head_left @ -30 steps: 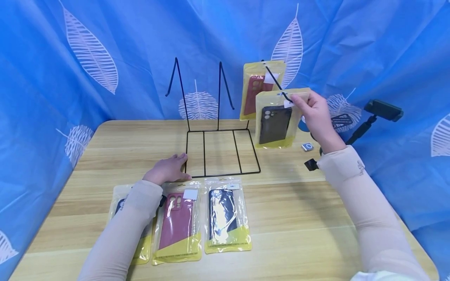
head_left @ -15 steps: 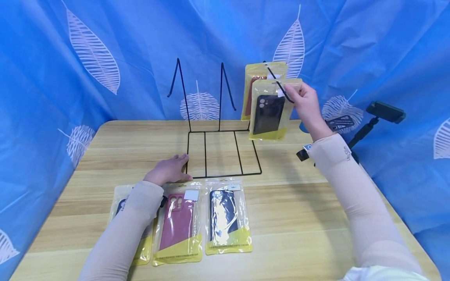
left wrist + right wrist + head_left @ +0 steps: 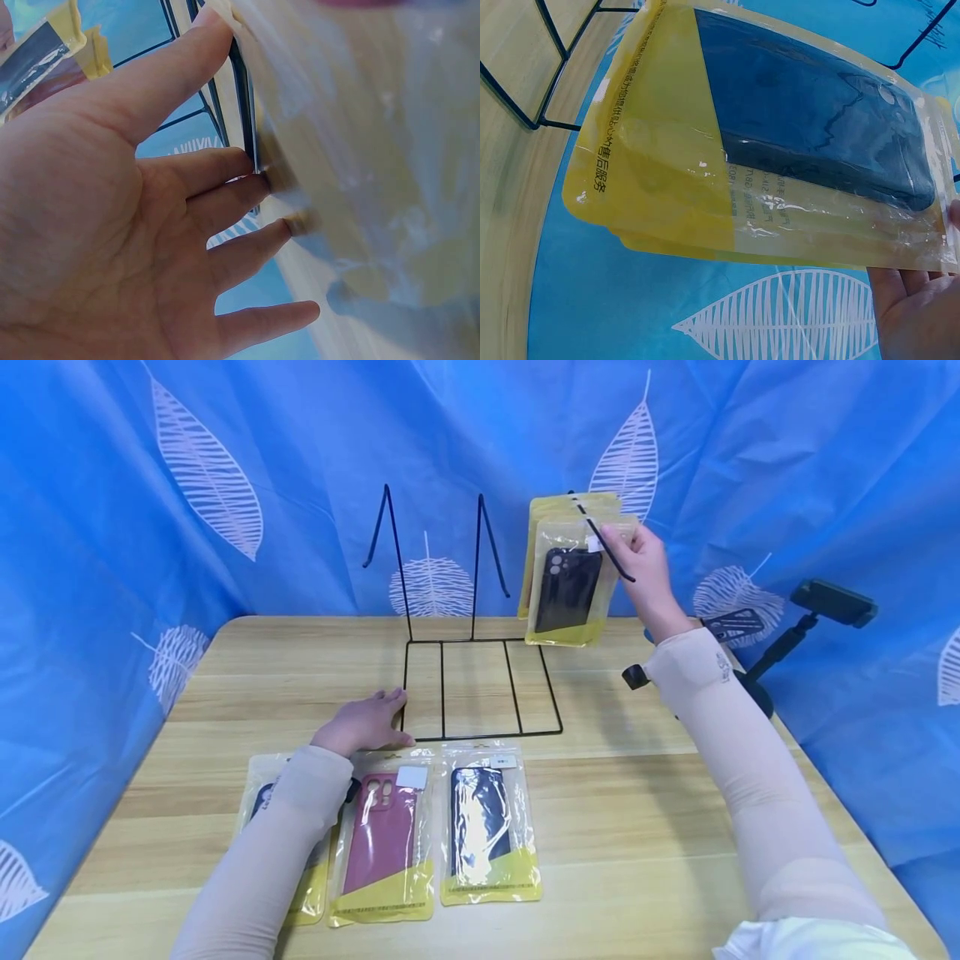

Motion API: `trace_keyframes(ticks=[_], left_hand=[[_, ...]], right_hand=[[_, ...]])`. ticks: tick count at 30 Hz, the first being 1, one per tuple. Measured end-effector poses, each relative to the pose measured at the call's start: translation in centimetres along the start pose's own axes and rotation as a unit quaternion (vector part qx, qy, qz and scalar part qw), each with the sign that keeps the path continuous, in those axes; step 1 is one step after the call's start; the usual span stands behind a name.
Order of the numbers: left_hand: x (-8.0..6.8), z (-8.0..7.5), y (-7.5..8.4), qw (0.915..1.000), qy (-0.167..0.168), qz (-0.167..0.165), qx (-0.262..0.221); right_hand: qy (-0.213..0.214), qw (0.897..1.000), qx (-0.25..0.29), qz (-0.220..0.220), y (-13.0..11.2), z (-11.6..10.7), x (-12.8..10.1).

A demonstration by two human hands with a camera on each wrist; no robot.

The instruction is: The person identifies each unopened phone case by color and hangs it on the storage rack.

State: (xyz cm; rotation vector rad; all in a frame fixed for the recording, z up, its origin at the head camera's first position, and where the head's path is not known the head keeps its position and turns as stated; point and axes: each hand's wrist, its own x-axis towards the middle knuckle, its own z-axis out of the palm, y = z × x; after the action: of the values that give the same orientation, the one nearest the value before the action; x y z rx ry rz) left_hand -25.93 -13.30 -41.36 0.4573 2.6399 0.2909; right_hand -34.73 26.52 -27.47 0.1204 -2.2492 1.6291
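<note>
My right hand [image 3: 647,568] pinches the top right corner of a clear-and-yellow pouch with a black phone case [image 3: 570,589]. The pouch is on the right-hand hook [image 3: 613,553] of a black wire rack [image 3: 443,693], in front of another yellow pouch [image 3: 542,510], mostly covered. In the right wrist view the black case [image 3: 810,105] fills the pouch's clear part. My left hand [image 3: 367,722] rests at the left front corner of the rack's base, its fingers [image 3: 247,255] straight and spread in the left wrist view.
Near the front lie pouches with a pink phone case [image 3: 378,835] and a dark one [image 3: 480,827]. Another pouch [image 3: 255,777] is partly under my left forearm. A dark stand [image 3: 832,602] and a dark case [image 3: 735,625] are at the right. Two bare hooks [image 3: 491,535] rise at the rack's back.
My right hand has moved back and slightly up, sliding the black phone case's pouch along the hook toward the rear pouch. My left hand stays at the rack's corner.
</note>
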Motion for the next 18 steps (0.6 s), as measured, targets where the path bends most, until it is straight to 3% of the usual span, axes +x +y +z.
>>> trace_keyframes(ticks=[18], left_hand=[[0.1, 0.0, -0.1, 1.0000, -0.001, 0.000, 0.004]], right_hand=[[0.020, 0.999, -0.026, 0.010, 0.8, 0.6, 1.6]])
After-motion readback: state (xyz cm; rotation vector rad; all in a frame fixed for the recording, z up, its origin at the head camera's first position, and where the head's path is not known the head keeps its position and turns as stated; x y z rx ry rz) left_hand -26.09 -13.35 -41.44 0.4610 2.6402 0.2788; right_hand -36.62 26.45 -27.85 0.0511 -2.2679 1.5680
